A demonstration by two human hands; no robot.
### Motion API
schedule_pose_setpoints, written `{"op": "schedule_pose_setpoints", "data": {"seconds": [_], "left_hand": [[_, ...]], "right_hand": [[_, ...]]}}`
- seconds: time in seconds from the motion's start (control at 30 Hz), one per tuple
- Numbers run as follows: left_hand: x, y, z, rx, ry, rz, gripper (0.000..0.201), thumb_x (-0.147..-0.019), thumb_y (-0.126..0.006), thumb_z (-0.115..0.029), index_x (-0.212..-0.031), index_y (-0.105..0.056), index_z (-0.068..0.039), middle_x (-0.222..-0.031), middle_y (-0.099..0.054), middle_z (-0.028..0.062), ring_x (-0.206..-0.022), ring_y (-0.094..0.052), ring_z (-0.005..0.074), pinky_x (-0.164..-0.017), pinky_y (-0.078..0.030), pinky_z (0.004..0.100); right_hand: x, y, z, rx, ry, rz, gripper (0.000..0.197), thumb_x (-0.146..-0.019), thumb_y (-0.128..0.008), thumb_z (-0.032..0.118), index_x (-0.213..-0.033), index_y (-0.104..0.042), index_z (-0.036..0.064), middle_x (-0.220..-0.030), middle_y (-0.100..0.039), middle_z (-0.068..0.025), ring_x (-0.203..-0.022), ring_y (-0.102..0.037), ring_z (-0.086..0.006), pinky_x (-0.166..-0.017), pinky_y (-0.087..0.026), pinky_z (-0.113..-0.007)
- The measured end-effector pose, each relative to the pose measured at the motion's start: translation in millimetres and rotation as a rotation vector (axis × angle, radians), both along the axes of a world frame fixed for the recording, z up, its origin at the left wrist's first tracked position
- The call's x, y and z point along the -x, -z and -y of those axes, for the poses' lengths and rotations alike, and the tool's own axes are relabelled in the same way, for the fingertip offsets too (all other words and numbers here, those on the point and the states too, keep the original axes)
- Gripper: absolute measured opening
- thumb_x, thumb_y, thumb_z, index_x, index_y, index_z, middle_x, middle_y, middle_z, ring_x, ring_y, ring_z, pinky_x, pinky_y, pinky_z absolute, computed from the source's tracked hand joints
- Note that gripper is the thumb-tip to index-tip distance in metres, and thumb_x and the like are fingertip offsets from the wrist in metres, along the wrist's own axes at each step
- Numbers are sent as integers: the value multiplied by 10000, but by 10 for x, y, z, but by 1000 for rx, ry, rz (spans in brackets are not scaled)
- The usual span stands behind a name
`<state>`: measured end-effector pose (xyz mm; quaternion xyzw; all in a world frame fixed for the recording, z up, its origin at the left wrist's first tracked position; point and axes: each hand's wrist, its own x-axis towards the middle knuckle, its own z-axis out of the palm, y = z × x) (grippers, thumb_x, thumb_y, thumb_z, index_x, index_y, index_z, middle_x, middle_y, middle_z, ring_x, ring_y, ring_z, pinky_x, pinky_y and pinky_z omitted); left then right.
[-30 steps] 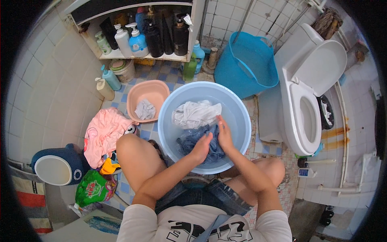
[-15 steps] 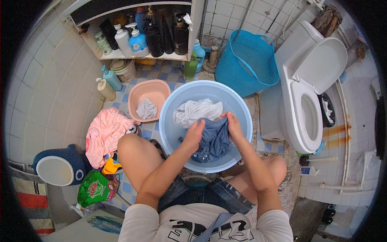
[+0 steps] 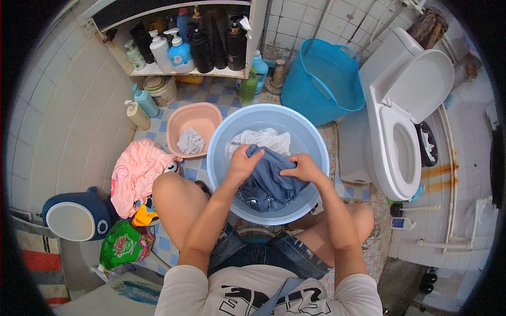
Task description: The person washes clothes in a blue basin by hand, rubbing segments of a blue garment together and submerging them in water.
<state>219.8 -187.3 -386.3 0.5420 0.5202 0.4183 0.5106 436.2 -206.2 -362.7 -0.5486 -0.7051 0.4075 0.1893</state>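
Garment, blue-grey (image 3: pixel 276 176), wet and bunched; located in the round light-blue basin (image 3: pixel 319 152), its lower folds in water. Narrower gathered end points away from the person and leftward; main folds slant toward the near right; true long axis cannot be told.

Left hand (image 3: pixel 246 163): clasping the far left part. Right hand (image 3: pixel 306 169): gripping the right edge. Hands apart, fabric between. Beyond, same basin: white cloth (image 3: pixel 269 139).

Surface: blue-and-white checked tile floor (image 3: pixel 216 96); pink basin (image 3: pixel 173 131) near the larger one.

Room: white-tiled wall (image 3: pixel 74 110); toilet (image 3: pixel 387 129), lid raised; turquoise tub (image 3: pixel 296 90).
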Motion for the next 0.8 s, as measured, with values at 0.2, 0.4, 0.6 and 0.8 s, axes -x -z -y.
{"op": "schedule_pose_setpoints", "data": {"seconds": [0.2,0.4,0.6,0.8], "left_hand": [[75,-171,-15,362,-65,703,202,-765,-610,-129,-912,-573,5,-791,-584,42,-657,-545,118,-598,-453,262],[-229,203,105,338,-53,716,287,-820,-560,-110,-1083,-499,-10,-974,-567,78,-835,-551,143,-738,-451,260],[-443,225,426,396,-15,755,545,-851,-508,-227,-1279,-277,18,-1178,-452,131,-1073,-434,195,-927,-327,316],[-593,261,671,499,192,582,467,-875,-471,-278,-1231,-367,5,-1173,-464,86,-1076,-425,178,-954,-282,304]], "right_hand": [[-34,131,-50,366,327,-661,266,-718,-664,178,-884,-570,-8,-813,-603,-67,-717,-568,-142,-636,-454,-271],[562,12,196,-121,493,-147,388,-827,-513,112,-1165,-368,-11,-1094,-511,-196,-1008,-513,-314,-873,-394,-338],[837,232,424,-200,282,-376,433,-908,-351,214,-1306,-309,47,-1396,-211,-131,-1292,-176,-280,-1042,-135,-350],[394,496,179,28,312,-312,442,-915,-354,272,-1273,-356,13,-1308,-375,-144,-1249,-287,-232,-1020,-194,-301]]}}
